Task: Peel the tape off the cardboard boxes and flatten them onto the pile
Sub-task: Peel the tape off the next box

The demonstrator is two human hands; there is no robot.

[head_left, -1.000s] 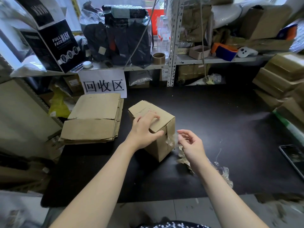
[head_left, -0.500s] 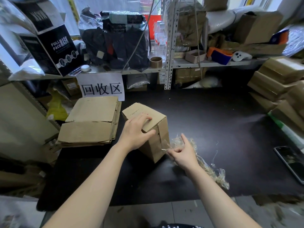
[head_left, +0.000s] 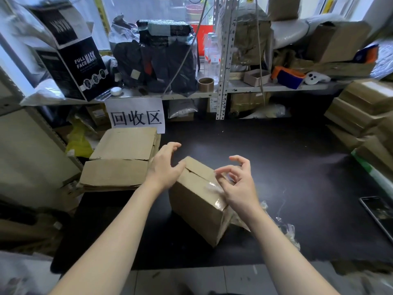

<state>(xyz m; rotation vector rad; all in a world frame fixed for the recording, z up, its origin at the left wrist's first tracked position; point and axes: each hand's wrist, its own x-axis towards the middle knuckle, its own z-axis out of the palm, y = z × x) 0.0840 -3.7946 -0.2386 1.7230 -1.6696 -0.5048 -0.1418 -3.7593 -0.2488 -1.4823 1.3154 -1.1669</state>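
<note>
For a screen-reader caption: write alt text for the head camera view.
Left hand at the far corner of a cardboard box on a black table, right hand over its clear tape; flattened cardboard pile to the left.

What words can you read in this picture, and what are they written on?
"FULL FACE MASK": on the black box on the shelf.
"MASK", upside down: on that box's top flap.
"回收区": on the white paper sign hanging from the shelf.
The bottle label and the print on the grey bag are too small to read.
</note>
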